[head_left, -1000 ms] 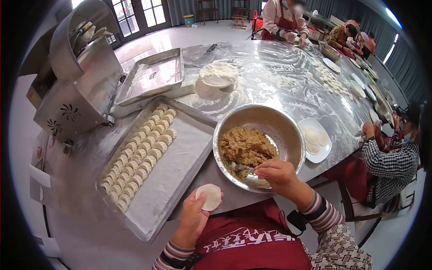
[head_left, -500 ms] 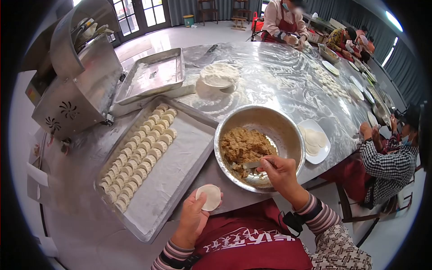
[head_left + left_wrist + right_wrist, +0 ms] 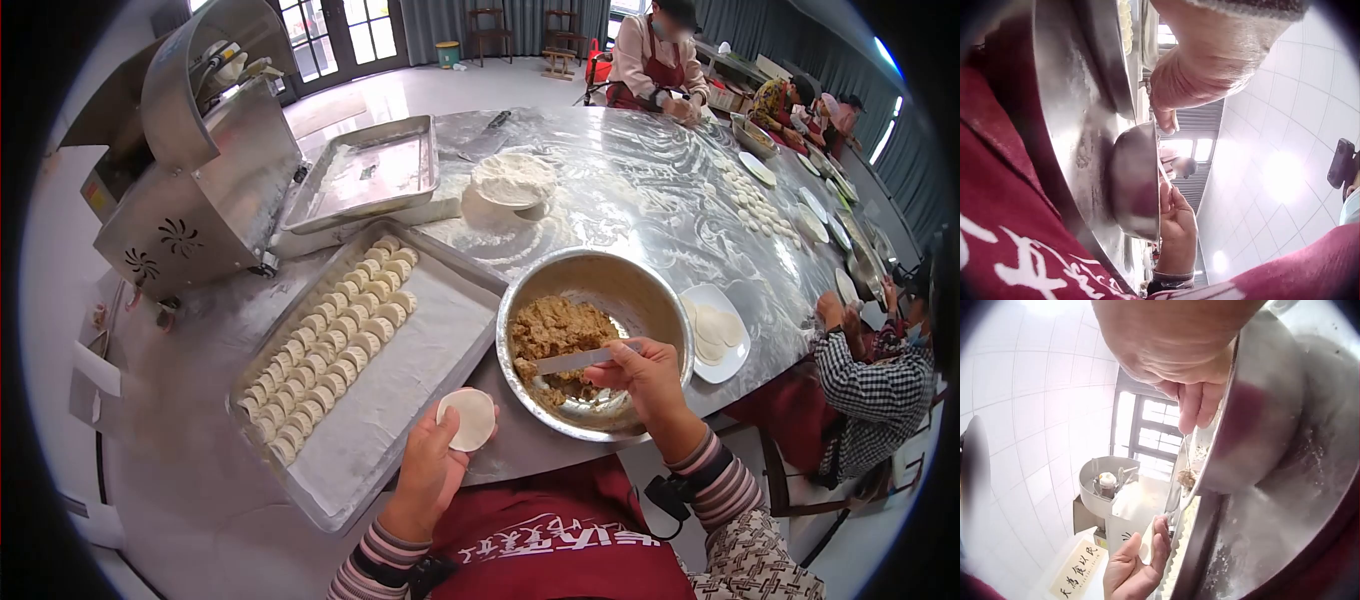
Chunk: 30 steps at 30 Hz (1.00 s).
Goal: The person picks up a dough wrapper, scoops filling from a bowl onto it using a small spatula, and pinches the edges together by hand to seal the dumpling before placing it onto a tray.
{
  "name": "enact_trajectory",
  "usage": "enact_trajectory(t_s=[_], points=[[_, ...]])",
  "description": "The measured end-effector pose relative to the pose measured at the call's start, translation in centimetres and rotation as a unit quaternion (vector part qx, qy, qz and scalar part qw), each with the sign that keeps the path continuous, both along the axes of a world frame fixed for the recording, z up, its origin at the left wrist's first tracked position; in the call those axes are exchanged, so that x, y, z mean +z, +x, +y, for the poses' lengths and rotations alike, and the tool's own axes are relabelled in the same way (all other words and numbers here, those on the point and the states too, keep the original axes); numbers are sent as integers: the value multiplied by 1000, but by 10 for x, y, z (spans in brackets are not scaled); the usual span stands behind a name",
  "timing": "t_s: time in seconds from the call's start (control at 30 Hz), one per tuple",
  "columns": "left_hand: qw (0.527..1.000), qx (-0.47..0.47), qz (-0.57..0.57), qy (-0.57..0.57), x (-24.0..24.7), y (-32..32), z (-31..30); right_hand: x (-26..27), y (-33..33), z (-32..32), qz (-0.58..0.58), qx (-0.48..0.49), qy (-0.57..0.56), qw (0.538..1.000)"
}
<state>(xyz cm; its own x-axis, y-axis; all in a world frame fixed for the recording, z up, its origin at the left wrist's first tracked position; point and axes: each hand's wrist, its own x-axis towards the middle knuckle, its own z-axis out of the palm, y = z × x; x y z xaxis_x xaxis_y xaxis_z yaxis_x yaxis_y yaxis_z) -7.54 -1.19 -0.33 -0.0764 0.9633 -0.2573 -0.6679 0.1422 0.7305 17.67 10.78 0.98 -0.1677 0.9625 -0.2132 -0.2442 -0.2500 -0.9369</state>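
My left hand (image 3: pixel 428 462) holds a round dumpling wrapper (image 3: pixel 470 422) near the table's front edge, thumb over its face and fingers beneath. My right hand (image 3: pixel 648 378) pinches a flat metal filling spatula (image 3: pixel 580 359) over the steel bowl (image 3: pixel 658 312). A lump of brown filling (image 3: pixel 1187 480) clings to the spatula's tip in the right wrist view. More minced filling (image 3: pixel 562 328) is heaped at the bowl's far left. Left of the bowl, a paper-lined tray (image 3: pixel 420 345) bears rows of folded dumplings (image 3: pixel 345 325).
A white plate of wrappers (image 3: pixel 722 335) stands right of the bowl. Farther back are a flour bowl (image 3: pixel 513 180), a second tray (image 3: pixel 365 170) and a metal machine (image 3: pixel 205 190) at left. Other people (image 3: pixel 875 370) work around the floury table (image 3: pixel 620 200).
My right hand has lifted the spatula from low in the filling and levelled it across the bowl, tip leftward. The left hand still holds the wrapper. The head view has shifted slightly.
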Motion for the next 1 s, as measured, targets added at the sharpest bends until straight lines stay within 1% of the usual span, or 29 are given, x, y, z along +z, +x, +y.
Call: enact_trajectory(t_s=[0.03, 0.1, 0.13, 0.2, 0.23, 0.27, 0.3, 0.33, 0.37, 0.4, 0.43, 0.47, 0.5, 0.57, 0.7, 0.77, 0.8, 0.9, 0.93, 1.0], points=[[1000, 2, 5, 2, 7, 2, 3, 1, 3, 2, 5, 2, 2, 1000], [1000, -11, 5, 12, 19, 8, 11, 5, 7, 3, 83, 2, -74, 994], [1000, -7, 8, 14, 19, 12, 17, 8, 7, 1, 86, 6, -73, 994], [997, -43, -69, -17, 17, 20, 27, 16, 9, -10, 131, -6, -61, 990], [997, -43, -69, -16, 19, 26, 31, 19, 9, -18, 130, -5, -61, 990], [995, -50, -89, -14, 23, 33, 34, 20, 8, -28, 79, -14, 49, 996], [992, -58, -110, -12, 24, 39, 36, 23, 10, -38, 26, -22, 159, 987], [992, -59, -113, -11, 21, 43, 38, 31, 15, -51, -119, -3, 244, 962], [988, -63, -138, -2, 17, 46, 41, 29, 18, -53, -122, -3, 245, 962], [984, -67, -162, 7, 15, 50, 43, 26, 20, -54, -221, 23, 460, 860], [984, -68, -165, 10, 16, 55, 45, 25, 21, -55, -305, 48, 644, 700], [983, -59, -174, 13, 17, 60, 47, 31, 18, -59, -319, 79, 672, 663], [982, -49, -183, 16, 17, 64, 49, 29, 17, -63, -349, 100, 710, 604], [981, -40, -191, 12, 15, 69, 52, 24, 14, -71, -394, 95, 739, 538], [982, -27, -188, 0, 5, 69, 57, 26, 18, -84, -400, 115, 738, 531], [980, -15, -198, 1, 6, 69, 58, 35, 21, -89, -404, 110, 726, 546], [978, -7, -206, 0, 7, 69, 58, 37, 20, -89, -416, 84, 722, 547], [970, 1, -243, -4, 17, 71, 56, 28, 15, -81, -416, 76, 720, 551], [970, 3, -244, -1, 13, 69, 56, 26, 13, -82, -408, 86, 718, 558], [974, -44, -219, 21, 3, 65, 55, 27, 11, -87, -407, 99, 720, 554]])
